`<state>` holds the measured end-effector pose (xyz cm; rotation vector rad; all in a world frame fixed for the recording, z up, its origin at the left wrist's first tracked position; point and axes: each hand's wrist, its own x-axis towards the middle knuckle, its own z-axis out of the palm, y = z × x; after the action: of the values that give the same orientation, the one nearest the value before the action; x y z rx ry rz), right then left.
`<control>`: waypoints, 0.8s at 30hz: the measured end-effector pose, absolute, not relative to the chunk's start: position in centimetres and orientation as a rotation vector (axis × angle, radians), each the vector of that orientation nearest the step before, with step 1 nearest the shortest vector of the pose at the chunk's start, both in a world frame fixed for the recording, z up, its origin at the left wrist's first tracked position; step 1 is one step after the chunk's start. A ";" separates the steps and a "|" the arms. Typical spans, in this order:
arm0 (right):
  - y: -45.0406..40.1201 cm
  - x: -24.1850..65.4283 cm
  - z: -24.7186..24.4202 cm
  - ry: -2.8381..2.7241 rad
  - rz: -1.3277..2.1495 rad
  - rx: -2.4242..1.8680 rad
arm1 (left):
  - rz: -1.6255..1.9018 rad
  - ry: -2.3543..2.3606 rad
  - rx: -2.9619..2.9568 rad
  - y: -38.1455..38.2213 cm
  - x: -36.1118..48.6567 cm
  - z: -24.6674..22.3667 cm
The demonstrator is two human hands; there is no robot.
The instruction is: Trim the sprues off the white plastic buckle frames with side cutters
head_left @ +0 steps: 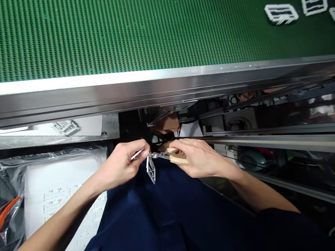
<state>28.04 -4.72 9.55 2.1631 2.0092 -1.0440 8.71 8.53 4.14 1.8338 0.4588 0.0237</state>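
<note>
My right hand [199, 156] is closed around the cream-coloured handles of small cutting pliers [175, 156], whose metal jaws point left. Pinched in my left hand [132, 159] is a white plastic frame [151, 171] that hangs down beside the fingers. The jaws touch or nearly touch the top of this frame; the exact contact is too small to make out. A white edge also shows between my left thumb and forefinger. Both hands are in front of my dark blue shirt, below the metal rail.
A green ribbed conveyor belt [100, 32] runs across the top, edged by a metal rail [151, 85]. White frames [314, 4] lie on it at right. At left are a bag of white parts [63, 192], orange-handled pliers [2, 220] and a part on a shelf [66, 127].
</note>
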 end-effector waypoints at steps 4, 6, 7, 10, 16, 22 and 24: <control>-3.8 28.3 10.7 2.033 -0.903 2.018 | 0.041 0.453 1.882 8.4 8.8 4.4; -3.4 28.5 11.1 2.051 -0.860 1.958 | 0.051 0.450 1.893 8.3 8.8 4.4; -3.2 28.5 11.3 2.057 -0.841 1.933 | 0.053 0.449 1.897 8.3 8.8 4.5; -2.9 28.7 11.8 2.056 -0.806 1.872 | 0.054 0.453 1.908 8.2 8.9 4.6; -2.6 28.9 12.2 2.068 -0.763 1.826 | 0.049 0.451 1.954 8.2 8.8 4.9; -2.4 29.0 12.4 2.076 -0.749 1.764 | 0.073 0.401 2.002 8.1 9.0 5.1; -2.3 29.0 12.7 2.083 -0.731 1.740 | 0.073 0.390 2.015 8.1 9.2 5.1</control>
<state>28.97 -2.30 12.75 1.7398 2.0831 -0.7306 9.20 8.11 5.14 2.0146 0.3902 0.0731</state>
